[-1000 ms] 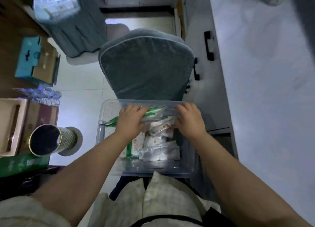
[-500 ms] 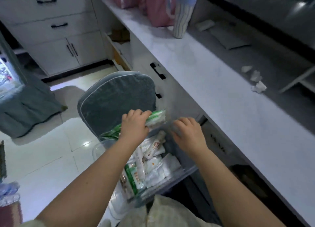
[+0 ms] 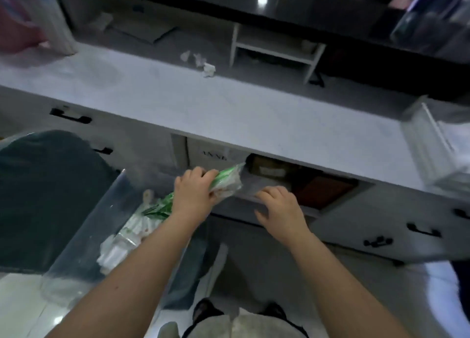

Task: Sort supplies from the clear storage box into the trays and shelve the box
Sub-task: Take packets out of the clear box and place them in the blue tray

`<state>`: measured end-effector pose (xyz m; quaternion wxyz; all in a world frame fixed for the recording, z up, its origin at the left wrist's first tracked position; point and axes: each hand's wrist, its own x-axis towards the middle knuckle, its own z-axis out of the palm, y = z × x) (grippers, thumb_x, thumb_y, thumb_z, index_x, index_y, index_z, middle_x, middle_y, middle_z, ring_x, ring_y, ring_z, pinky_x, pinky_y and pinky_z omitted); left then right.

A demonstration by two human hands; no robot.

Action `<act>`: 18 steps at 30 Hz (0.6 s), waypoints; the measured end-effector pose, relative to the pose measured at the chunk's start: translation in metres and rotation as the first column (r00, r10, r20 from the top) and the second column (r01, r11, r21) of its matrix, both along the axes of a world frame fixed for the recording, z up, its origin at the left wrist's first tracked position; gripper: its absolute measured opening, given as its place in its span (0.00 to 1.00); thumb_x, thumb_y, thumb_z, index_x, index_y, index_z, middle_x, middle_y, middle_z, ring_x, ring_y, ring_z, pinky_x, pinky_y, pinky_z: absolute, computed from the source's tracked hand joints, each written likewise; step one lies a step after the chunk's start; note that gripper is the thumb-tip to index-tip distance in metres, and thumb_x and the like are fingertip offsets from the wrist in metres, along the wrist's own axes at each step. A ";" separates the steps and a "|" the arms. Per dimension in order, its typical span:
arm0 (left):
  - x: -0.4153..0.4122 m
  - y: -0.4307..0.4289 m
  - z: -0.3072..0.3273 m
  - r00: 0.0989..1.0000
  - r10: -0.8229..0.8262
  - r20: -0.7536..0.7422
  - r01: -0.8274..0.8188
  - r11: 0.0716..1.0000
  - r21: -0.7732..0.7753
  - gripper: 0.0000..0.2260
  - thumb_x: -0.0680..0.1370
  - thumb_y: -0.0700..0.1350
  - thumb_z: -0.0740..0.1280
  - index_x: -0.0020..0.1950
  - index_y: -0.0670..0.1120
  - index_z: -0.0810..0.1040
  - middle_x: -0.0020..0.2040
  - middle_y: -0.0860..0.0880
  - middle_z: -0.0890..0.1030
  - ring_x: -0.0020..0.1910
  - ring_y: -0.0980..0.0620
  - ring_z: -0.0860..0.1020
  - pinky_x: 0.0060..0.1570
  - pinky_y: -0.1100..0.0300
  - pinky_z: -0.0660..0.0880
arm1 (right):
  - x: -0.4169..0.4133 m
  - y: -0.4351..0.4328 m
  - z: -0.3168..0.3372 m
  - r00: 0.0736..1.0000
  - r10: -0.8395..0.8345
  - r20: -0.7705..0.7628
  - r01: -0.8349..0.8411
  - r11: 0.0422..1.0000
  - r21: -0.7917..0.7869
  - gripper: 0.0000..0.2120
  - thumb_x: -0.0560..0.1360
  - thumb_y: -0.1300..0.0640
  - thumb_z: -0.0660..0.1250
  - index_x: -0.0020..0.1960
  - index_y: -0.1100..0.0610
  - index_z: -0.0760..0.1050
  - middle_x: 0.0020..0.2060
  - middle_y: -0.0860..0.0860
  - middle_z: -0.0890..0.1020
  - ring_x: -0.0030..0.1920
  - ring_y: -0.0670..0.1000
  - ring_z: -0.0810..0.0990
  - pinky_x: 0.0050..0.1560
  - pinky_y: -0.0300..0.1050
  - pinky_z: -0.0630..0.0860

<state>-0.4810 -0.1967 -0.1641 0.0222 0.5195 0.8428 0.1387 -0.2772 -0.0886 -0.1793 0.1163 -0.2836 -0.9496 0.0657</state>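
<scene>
Head view: the clear plastic storage box [image 3: 76, 248] hangs tilted below the pale grey countertop [image 3: 229, 109], beside a grey cushioned chair [image 3: 38, 198]. Your left hand [image 3: 195, 195] clamps a green-and-white plastic packet [image 3: 226, 180]; your right hand [image 3: 279, 208] curls over the box's rim.

surface: pale countertop [image 3: 229, 104] | on it: crumpled tissues [image 3: 201, 63], white rack [image 3: 276, 51], clear tray [image 3: 429, 144]

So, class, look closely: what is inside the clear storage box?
Inside the clear storage box lie white packets; the left hand grips a green-and-white packet above them. The left forearm covers the rest of the contents.
</scene>
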 end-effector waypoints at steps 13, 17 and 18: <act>0.328 0.138 0.007 0.862 -0.504 -0.056 0.506 0.862 0.023 0.25 0.70 0.45 0.70 0.67 0.53 0.71 0.53 0.48 0.75 0.52 0.44 0.72 0.50 0.51 0.66 | 0.336 0.024 0.002 0.872 -0.489 0.021 0.489 0.872 0.029 0.17 0.62 0.50 0.77 0.48 0.55 0.79 0.43 0.51 0.81 0.45 0.57 0.77 0.44 0.49 0.74; 0.443 0.174 0.008 0.811 -0.580 -0.069 0.583 0.811 0.041 0.24 0.69 0.44 0.69 0.64 0.52 0.74 0.51 0.47 0.76 0.50 0.43 0.72 0.46 0.52 0.65 | 0.450 0.042 0.009 0.808 -0.589 -0.005 0.589 0.808 0.028 0.18 0.60 0.53 0.77 0.49 0.56 0.80 0.44 0.52 0.81 0.46 0.59 0.78 0.44 0.51 0.74; 0.470 0.184 0.010 0.797 -0.598 -0.078 0.603 0.796 0.056 0.23 0.68 0.43 0.70 0.63 0.52 0.76 0.49 0.47 0.76 0.49 0.42 0.73 0.45 0.53 0.65 | 0.476 0.048 0.013 0.800 -0.600 -0.017 0.600 0.799 0.032 0.18 0.60 0.53 0.76 0.49 0.56 0.80 0.44 0.52 0.81 0.46 0.59 0.78 0.44 0.50 0.74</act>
